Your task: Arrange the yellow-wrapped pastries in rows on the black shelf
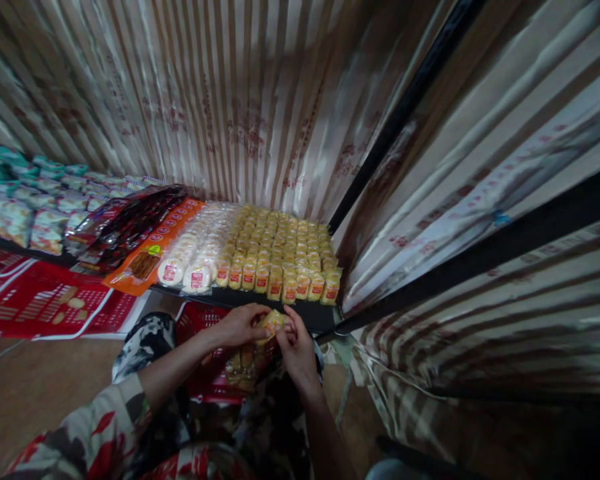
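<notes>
Between my two hands is a small yellow wrapped snack pack (273, 324), held just in front of the shelf's edge. My left hand (245, 325) pinches its left side, and my right hand (295, 343) has its fingers closed on the right side. Rows of similar yellow snack packs (280, 247) stand on the dark shelf (310, 315) directly beyond my hands, the front ones showing red labels. Below my hands, more wrapped packs (241, 368) lie in a red basket-like container (200, 320) by my lap, partly hidden by my arms.
Left of the yellow rows are round white packs (197, 277), an orange bag (140, 267), dark red packets (130, 223) and several white-and-green bags (45, 193). A striped curtain (260, 100) hangs behind. Black poles (390, 140) slant at the right. A red printed banner (55, 303) hangs from the shelf front.
</notes>
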### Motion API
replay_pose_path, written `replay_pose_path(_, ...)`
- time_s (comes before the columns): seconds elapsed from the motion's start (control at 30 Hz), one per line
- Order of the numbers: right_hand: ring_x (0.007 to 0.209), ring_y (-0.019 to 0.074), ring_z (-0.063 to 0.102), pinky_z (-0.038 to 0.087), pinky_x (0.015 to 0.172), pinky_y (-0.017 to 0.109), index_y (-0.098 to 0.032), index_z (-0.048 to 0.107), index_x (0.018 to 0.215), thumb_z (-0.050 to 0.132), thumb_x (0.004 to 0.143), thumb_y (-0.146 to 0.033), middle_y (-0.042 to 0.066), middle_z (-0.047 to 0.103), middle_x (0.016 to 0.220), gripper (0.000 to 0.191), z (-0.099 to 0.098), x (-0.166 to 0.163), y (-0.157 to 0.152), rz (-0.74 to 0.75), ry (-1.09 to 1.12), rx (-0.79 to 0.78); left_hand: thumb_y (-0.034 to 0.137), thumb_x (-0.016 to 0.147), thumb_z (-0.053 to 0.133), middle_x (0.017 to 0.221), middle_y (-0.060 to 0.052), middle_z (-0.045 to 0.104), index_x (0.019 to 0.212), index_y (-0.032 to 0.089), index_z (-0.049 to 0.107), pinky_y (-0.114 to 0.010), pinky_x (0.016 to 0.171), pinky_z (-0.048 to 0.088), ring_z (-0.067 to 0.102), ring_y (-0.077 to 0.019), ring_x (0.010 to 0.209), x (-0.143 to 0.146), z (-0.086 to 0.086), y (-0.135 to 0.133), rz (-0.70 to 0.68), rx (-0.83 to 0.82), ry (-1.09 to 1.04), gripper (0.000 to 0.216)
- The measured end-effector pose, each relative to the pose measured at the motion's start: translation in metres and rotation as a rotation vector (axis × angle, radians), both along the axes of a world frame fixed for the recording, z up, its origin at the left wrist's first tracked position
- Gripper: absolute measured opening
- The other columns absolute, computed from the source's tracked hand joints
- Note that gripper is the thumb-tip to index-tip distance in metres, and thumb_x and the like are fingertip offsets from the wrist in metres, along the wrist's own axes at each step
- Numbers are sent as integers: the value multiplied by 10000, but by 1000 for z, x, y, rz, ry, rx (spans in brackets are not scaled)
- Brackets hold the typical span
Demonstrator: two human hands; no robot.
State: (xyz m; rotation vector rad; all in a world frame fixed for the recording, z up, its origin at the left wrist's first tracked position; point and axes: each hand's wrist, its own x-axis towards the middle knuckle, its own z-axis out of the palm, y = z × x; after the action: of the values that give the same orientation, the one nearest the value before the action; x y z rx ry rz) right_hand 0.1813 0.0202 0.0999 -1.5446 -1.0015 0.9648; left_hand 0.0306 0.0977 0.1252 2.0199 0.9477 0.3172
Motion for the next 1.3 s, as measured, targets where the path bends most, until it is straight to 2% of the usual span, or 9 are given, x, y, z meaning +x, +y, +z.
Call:
replay_pose_path(0.13,592,100,543,474,575,224,-158,482,1223,539,762,-351,-4,605,751,503,7,12,-2,-32,-121,45,323,765,532,800,12,603,1041,182,585,-207,628,386,525,-116,683,22,4,-1,6,86,6,315)
replay_pose_path(0.23,700,125,579,502,625,258,-169,450,1250,496,802,-358,50,609,895,488,1,15,-6,-130,-200,122,319,773,530,743,25,579,1016,177,576,-194,589,384,520,-104,643,40,2,-2,82,81,-39,286)
replay_pose_path(0.33,869,165,577,512,710,310,-178,452,1234,460,832,-356,115,549,1092,439,-8,16,-11,-248,-337,209,282,753,562,842,1,571,1000,162,566,-200,642,422,543,-99,684,59,-3,-2,242,103,-100,275)
replay_pose_path(0.47,1058,223,512,465,855,410,-167,528,1130,396,868,-344,145,505,1169,342,-18,19,-13,-288,-543,304,242,757,568,859,-2,556,972,170,568,-211,674,438,546,-100,696,82,-7,-2,356,178,-100,227)
replay_pose_path(0.6,1119,232,472,390,944,458,-145,526,1148,338,891,-318,152,518,1172,362,-24,26,-10,-263,-663,319,283,790,551,905,-25,591,1011,180,565,-239,717,442,563,-142,783,97,-5,-3,349,259,23,245)
replay_pose_path(0.77,1135,232,468,385,950,452,-134,519,1164,314,895,-313,155,530,1188,382,-32,34,-4,-268,-661,325,273,840,474,1077,-58,580,1105,173,528,-262,807,446,564,-176,938,110,-2,-5,318,295,100,288)
replay_pose_path(0.93,1108,230,492,396,946,443,-116,530,1147,328,880,-302,157,544,1177,383,-44,41,2,-285,-646,316,256,858,423,1193,-87,522,1256,165,410,-284,889,433,532,-192,1037,117,-8,-4,256,343,132,408)
replay_pose_path(1.1,1087,231,508,420,922,434,-106,543,1132,320,868,-291,166,552,1149,393,-53,44,9,-293,-634,307,215,863,369,1183,-94,494,1265,170,391,-297,830,476,563,-188,966,120,-17,-3,173,374,154,405)
replay_pose_path(1.3,1154,232,462,383,967,452,-130,543,1158,327,867,-282,152,496,1236,393,-53,44,14,-318,-641,292,190,865,340,1198,-131,450,1333,150,296,-332,815,494,560,-207,974,121,-23,-3,226,364,93,471)
